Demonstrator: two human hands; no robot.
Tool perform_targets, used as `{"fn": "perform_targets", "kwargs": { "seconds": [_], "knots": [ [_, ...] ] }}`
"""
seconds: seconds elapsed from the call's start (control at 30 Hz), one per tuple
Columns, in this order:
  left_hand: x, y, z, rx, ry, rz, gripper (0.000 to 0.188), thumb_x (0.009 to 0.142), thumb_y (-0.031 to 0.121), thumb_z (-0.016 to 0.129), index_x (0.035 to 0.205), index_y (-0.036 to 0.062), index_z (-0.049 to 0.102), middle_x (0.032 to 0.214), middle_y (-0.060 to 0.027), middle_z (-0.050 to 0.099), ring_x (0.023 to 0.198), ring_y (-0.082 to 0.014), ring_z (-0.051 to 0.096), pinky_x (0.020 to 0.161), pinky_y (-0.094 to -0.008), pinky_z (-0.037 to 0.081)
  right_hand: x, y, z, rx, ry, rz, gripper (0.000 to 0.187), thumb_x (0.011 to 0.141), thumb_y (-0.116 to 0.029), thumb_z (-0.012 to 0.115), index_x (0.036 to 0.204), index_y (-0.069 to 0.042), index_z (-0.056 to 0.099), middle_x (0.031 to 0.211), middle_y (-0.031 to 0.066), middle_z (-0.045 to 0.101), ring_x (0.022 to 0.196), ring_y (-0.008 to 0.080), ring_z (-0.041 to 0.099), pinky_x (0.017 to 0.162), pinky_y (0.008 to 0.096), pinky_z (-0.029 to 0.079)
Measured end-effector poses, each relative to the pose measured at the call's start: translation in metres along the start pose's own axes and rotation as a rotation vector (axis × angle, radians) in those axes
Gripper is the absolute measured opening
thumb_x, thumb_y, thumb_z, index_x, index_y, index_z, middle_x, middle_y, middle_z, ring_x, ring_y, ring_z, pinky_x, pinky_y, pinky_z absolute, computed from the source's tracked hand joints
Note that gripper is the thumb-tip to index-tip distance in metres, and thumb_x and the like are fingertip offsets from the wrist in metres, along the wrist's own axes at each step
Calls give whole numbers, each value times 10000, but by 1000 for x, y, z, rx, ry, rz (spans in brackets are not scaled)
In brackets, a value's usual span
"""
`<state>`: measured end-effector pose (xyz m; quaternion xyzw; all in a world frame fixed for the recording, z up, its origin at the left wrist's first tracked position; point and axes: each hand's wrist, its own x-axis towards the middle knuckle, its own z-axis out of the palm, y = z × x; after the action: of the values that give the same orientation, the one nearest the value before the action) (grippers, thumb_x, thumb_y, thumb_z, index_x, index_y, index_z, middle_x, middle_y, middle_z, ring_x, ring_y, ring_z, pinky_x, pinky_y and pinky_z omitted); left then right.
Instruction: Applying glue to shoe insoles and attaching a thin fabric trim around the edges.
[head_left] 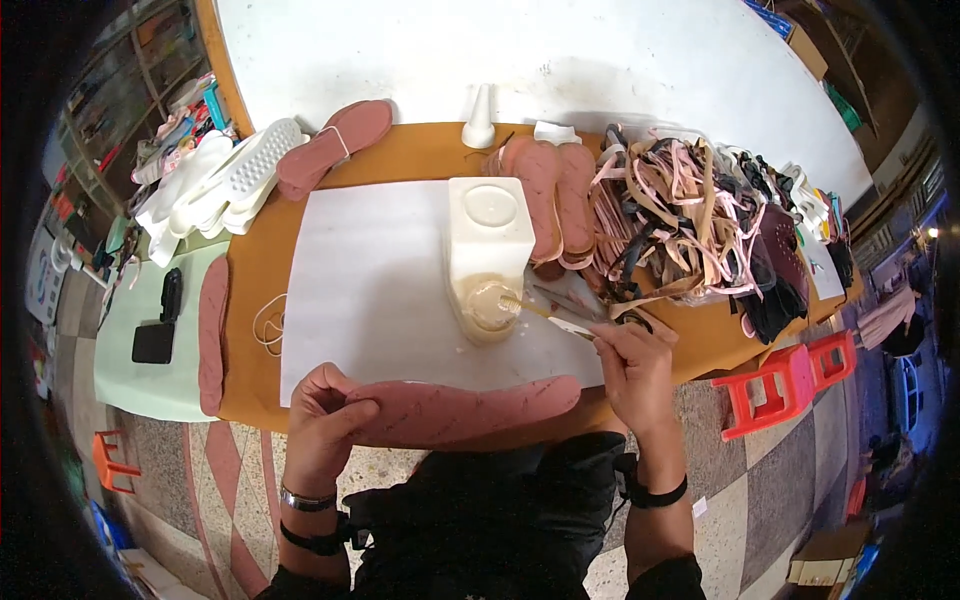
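Note:
My left hand (325, 415) pinches one end of a long pink insole (465, 410), held near the table's front edge. With its fingers closed, my right hand (635, 370) grips a thin brush (540, 312), whose far end reaches into the round opening of a cream plastic jug (490, 240). That jug lies on its side on a white sheet (370, 260), and pale stuff coats the rim of its opening. Beside my right hand lie scissors (560, 298), their dark handles partly hidden behind the fingers.
Behind the jug are pink insoles (540, 190) and a white cone-shaped bottle (480, 120). A heap of straps (690, 210) covers the right side. White soles (220, 180) and banded pink insoles (335, 145) fill the back left. A black phone (153, 343) rests on green cloth; red stools (770, 390) stand right.

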<state>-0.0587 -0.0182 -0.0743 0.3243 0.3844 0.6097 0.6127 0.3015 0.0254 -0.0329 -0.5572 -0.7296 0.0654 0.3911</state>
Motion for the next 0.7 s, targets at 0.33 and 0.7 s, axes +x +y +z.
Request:
{"fn": "perform_targets", "kwargs": {
  "seconds": [0.33,0.7],
  "knots": [
    [0,-3,6,-2,38,13,221,845,-111,738,882,68,613,814,-39,712,649,-64,626,553,-201,484,-11,11,5,93,14,70,172,911,40,671,1064,24,747,837,153,683,724,263,661,680,339,522],
    [5,-13,28,-5,88,-22,247,852,-92,767,885,80,593,836,-47,727,676,-67,647,536,-210,482,-46,-31,-21,219,225,94,145,900,28,699,1030,28,765,947,153,739,827,228,690,751,310,533]
  ]
}}
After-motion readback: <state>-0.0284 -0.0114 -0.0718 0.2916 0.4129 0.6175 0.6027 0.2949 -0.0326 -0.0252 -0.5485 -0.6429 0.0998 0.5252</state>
